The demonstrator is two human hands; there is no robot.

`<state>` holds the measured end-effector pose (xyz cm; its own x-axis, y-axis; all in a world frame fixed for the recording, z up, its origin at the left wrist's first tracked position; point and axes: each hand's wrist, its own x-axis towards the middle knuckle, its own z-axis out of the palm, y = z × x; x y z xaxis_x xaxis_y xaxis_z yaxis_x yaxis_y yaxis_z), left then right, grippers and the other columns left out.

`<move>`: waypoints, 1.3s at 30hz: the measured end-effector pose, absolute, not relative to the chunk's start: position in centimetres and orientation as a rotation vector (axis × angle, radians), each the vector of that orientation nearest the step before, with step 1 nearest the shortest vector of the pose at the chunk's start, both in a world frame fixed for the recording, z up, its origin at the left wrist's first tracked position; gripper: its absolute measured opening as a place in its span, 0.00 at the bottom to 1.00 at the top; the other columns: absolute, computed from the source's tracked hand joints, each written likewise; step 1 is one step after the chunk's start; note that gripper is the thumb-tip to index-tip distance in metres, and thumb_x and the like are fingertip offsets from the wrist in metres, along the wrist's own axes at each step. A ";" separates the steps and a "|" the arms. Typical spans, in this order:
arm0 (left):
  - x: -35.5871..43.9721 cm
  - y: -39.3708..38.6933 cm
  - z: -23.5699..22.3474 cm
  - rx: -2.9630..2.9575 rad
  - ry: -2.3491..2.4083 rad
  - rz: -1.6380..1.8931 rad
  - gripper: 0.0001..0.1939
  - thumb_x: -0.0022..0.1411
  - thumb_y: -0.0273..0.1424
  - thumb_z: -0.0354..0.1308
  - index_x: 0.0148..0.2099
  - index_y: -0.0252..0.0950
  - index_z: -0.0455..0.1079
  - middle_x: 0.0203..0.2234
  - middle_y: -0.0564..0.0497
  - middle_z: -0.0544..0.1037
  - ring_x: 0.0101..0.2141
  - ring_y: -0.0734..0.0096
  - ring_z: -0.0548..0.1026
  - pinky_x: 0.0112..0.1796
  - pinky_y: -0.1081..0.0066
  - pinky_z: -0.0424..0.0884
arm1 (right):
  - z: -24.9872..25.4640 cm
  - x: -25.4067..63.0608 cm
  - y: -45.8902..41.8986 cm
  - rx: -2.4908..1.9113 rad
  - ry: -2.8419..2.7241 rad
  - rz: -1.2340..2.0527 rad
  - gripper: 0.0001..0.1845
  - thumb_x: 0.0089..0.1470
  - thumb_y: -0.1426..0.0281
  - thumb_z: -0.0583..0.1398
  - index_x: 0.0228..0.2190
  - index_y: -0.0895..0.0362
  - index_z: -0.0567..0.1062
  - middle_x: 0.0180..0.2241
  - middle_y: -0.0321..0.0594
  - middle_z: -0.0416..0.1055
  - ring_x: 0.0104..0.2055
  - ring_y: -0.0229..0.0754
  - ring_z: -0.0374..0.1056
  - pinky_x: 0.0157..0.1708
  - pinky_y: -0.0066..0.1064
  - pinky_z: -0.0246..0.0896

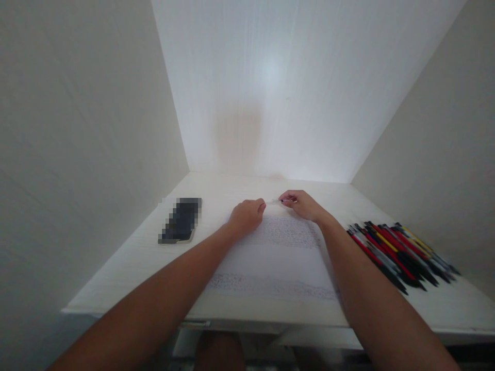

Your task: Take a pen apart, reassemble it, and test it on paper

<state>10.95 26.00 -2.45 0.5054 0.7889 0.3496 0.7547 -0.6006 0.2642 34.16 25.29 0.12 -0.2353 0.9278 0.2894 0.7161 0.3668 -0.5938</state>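
Above the top edge of a written-on sheet of paper (278, 260), both hands meet at a thin, pale, partly see-through stick (273, 201) that looks like a pen part. My left hand (248, 214) is closed around its left end, which the fingers hide. My right hand (300, 203) pinches the other end between thumb and fingers, where a small dark bit shows. The paper lies flat beneath my forearms, with bands of dense handwriting at its top and bottom and a blank stretch between. The stick is too small to name surely.
A dark phone (181, 220), blurred out, lies on the white desk (127, 278) to the left. Several pens (400, 252) in red, black, yellow and grey lie side by side at right. Panels close in the left, right and back (270, 103).
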 end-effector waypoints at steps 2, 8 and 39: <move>10.8 26.2 -2.4 2.680 1.304 0.673 0.18 0.73 0.36 0.42 0.43 0.38 0.73 0.36 0.43 0.79 0.36 0.59 0.75 0.37 0.64 0.65 | 0.1 34.0 25.3 -1.396 -2.059 0.437 0.10 0.55 0.75 0.60 0.36 0.56 0.81 0.39 0.45 0.80 0.39 0.44 0.73 0.43 0.36 0.66; 10.9 26.5 -2.6 2.590 1.122 0.864 0.11 0.66 0.30 0.52 0.45 0.33 0.73 0.39 0.42 0.78 0.40 0.61 0.74 0.44 0.63 0.67 | -0.2 32.9 25.3 -1.353 -2.110 0.447 0.09 0.53 0.74 0.62 0.35 0.54 0.83 0.38 0.42 0.81 0.38 0.45 0.75 0.42 0.36 0.66; 10.5 26.4 -1.8 0.896 0.611 1.277 0.05 0.57 0.23 0.66 0.37 0.31 0.75 0.35 0.43 0.79 0.42 0.62 0.78 0.53 0.57 0.73 | 0.3 31.6 24.8 -1.247 -1.624 0.723 0.17 0.55 0.57 0.62 0.30 0.59 0.80 0.23 0.39 0.72 0.23 0.37 0.61 0.25 0.32 0.55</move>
